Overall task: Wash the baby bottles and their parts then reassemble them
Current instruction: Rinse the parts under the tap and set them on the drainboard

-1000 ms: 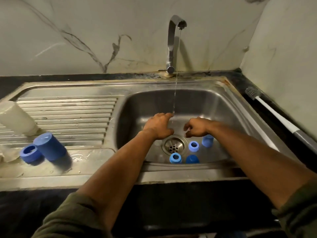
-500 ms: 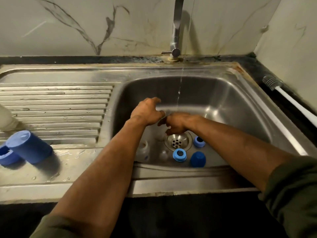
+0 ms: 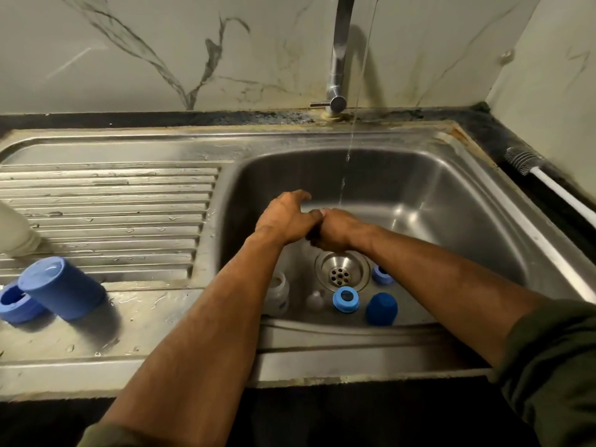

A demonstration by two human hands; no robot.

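both hands meet over the middle of the steel sink (image 3: pixel 451 195), just behind the drain (image 3: pixel 342 272) and under a thin stream of water (image 3: pixel 350 150) falling from the tap (image 3: pixel 338 59). the left hand (image 3: pixel 283 217) has its fingers loosely bent and spread, its thumb side touching the right hand (image 3: pixel 335 230), whose fingers are curled under; whether either hand holds a small part between them cannot be told, since the palms are turned away. on the sink floor near the front wall stands a small clear bottle (image 3: pixel 279 293), partly hidden by the left forearm, with a clear teat (image 3: pixel 315 300) just beside it. next along are a blue ring (image 3: pixel 345 299) lying flat with its hole up, and a dark blue cap (image 3: pixel 381 308) resting dome up. another blue ring (image 3: pixel 380 275) sits right of the drain, half covered by the right forearm. on the wet draining board (image 3: pixel 113 201) at the left, a tall blue cap (image 3: pixel 61 291) lies tilted against a blue ring (image 3: pixel 14 306), and a white bottle (image 3: pixel 16 230) lies at the frame edge. a white-handled bottle brush (image 3: pixel 532 166) rests on the dark table (image 3: pixel 483 130) right of the sink, along the wall.
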